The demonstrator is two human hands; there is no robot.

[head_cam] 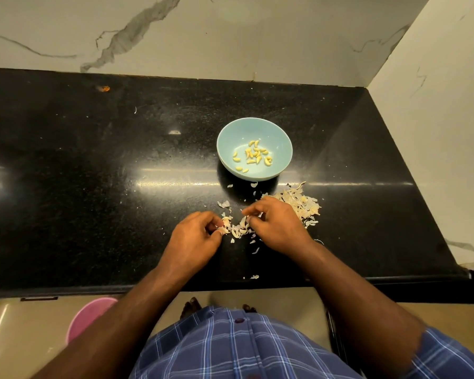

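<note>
Papery husk and small pale garlic pieces (pixel 237 229) lie in a loose cluster on the near side of the bowl (pixel 230 138), between my two hands. My left hand (pixel 195 236) is curled, with thumb and fingertips pinching a piece at the cluster's left edge. My right hand (pixel 274 222) is curled likewise and pinches at the right edge.

Handling, as judged: each piece is very light. A clove should be firm under a dry, brittle skin that tears rather than lifts whole. Once bared, the clove is likely smooth and slippery. The best hold is a nail-tip pinch at one end, with the other hand steadying the body. Loose husk will scatter at a careless sweep.

Peeled cloves (pixel 253 155), yellowish, sit inside the bowl. A husk heap (pixel 304 203) spreads to the near right of the bowl, on the black counter (pixel 93 160).

Not determinable: my own fingertips cover what I pinch, so I cannot tell clove from bare husk. My right hand hides the heap's near-left part. A pink tub (pixel 89 315), well to the near left of the bowl and below counter level, is cut off by my left arm, so I cannot see what is in it.
</note>
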